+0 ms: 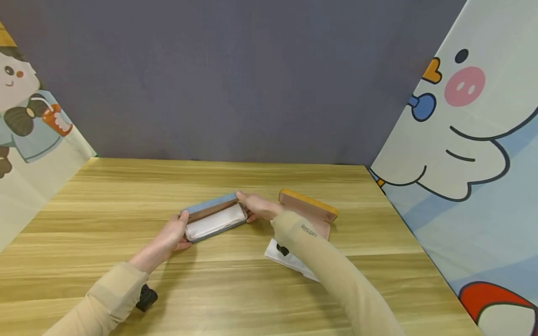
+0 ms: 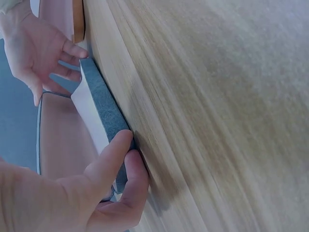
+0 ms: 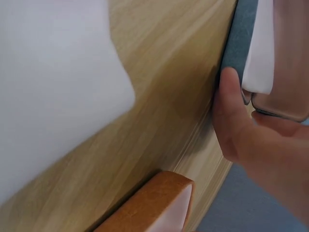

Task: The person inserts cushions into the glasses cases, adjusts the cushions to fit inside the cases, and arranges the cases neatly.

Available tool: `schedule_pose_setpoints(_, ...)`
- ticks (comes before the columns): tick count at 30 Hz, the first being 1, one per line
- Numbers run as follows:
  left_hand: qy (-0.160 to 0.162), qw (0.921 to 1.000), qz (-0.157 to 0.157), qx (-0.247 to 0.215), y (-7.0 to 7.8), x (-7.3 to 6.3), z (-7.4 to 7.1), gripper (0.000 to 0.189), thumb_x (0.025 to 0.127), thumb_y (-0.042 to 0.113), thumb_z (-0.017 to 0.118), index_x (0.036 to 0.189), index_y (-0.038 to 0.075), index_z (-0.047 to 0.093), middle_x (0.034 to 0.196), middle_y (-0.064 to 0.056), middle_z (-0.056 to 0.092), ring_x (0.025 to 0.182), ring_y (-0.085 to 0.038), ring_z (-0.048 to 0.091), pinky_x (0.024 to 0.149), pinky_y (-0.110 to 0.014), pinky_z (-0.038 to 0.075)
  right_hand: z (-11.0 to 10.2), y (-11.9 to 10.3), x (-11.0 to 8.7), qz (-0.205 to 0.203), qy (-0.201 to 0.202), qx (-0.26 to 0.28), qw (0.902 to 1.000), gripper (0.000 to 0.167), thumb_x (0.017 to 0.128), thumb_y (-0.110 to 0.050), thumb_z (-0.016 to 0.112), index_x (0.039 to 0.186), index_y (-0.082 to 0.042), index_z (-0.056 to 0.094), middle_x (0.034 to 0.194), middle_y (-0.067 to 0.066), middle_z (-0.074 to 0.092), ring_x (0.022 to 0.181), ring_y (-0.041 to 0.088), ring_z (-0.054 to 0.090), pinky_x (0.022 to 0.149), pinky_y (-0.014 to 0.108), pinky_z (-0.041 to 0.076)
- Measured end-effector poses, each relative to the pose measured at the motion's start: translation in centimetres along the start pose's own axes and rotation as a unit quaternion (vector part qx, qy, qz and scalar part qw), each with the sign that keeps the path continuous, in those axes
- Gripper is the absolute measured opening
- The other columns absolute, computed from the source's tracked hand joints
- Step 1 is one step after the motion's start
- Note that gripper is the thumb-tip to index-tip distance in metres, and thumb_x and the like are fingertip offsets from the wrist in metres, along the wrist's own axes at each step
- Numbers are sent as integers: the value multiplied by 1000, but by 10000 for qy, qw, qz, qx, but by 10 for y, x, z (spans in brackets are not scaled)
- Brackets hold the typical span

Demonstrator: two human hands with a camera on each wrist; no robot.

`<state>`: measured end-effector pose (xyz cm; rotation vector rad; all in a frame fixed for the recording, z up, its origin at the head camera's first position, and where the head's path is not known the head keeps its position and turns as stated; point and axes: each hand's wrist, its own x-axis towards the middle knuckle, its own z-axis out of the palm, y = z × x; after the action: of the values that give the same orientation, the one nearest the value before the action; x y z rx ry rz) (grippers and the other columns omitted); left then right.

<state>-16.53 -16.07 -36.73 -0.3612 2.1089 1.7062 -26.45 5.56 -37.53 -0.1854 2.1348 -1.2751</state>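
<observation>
A blue glasses case (image 1: 212, 202) lies open on the table, its lid tilted up at the back. Folded white cloth (image 1: 218, 222) fills its base. At the left end, my left hand (image 1: 173, 232) pinches the case between thumb and fingers; the left wrist view shows the thumb on the blue front wall. My right hand (image 1: 261, 208) holds the other end, fingers spread, with the thumb at the lid's corner and a fingertip on the base's corner. Partly behind my right sleeve, an orange glasses case (image 1: 308, 204) stands open, pink inside.
Another folded white cloth (image 1: 290, 262) lies on the table under the right forearm, partly hidden by the sleeve. A grey wall panel (image 1: 231, 84) rises behind the wooden table (image 1: 235, 289). Cartoon-printed sheets (image 1: 483, 158) flank both sides.
</observation>
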Motion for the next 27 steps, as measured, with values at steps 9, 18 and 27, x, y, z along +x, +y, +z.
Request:
schedule_pose_setpoints(9,-1,9998,70,183,-3,-1,2,65,104,31,7,145,-15,-13,145,-42,12,129,-48,31,111,-51,38,-4,2,0,80,-360,214,9991,57,106,-37,26,153,-7,19,129,22,46,114,28,51,100,42,48)
schedule_pose_setpoints(18,-254,9985,289,390,-7,-3,0,61,105,26,7,143,-20,-8,144,-42,17,135,-50,28,112,-52,35,-7,4,-2,-11,-590,177,9981,54,106,-33,25,152,-6,18,124,17,49,110,23,51,101,41,47)
schedule_pose_setpoints(27,-305,9983,313,396,-9,-1,0,60,106,24,11,144,-19,-6,146,-42,16,137,-51,27,112,-52,35,-8,7,0,-21,-634,156,9979,49,106,-30,27,149,-5,26,114,13,50,104,19,50,101,40,48)
